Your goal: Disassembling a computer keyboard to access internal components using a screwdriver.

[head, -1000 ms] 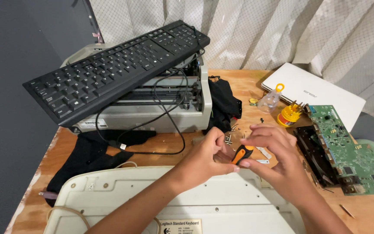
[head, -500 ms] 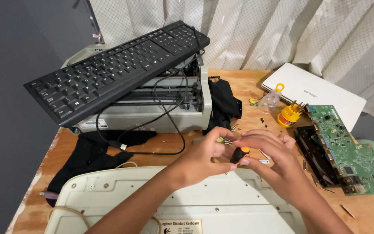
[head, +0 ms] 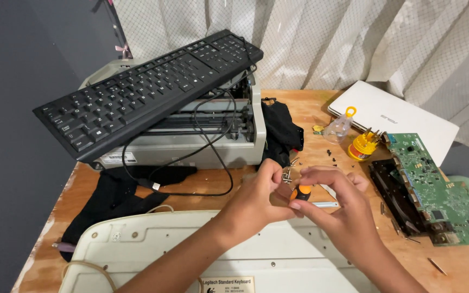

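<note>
To your far left a dark grey wall runs down beside the wooden tabletop, whose edge there is worn pale. A black cloth lies on the wood near that edge, and behind it a grey printer carries a black keyboard tilted across its top, its cable looping down onto the wood. Nearest you lies an upturned cream keyboard. Above its far edge your left hand and right hand meet: both pinch a small orange-and-black screwdriver, the grip of each closed on it, just over the tabletop. A few loose screws lie just behind your fingers. Farther right stand a clear bottle with a yellow ring and a yellow bit holder, then a black tray and a green circuit board. A white laptop rests closed at the back right, under pale netted curtains.
</note>
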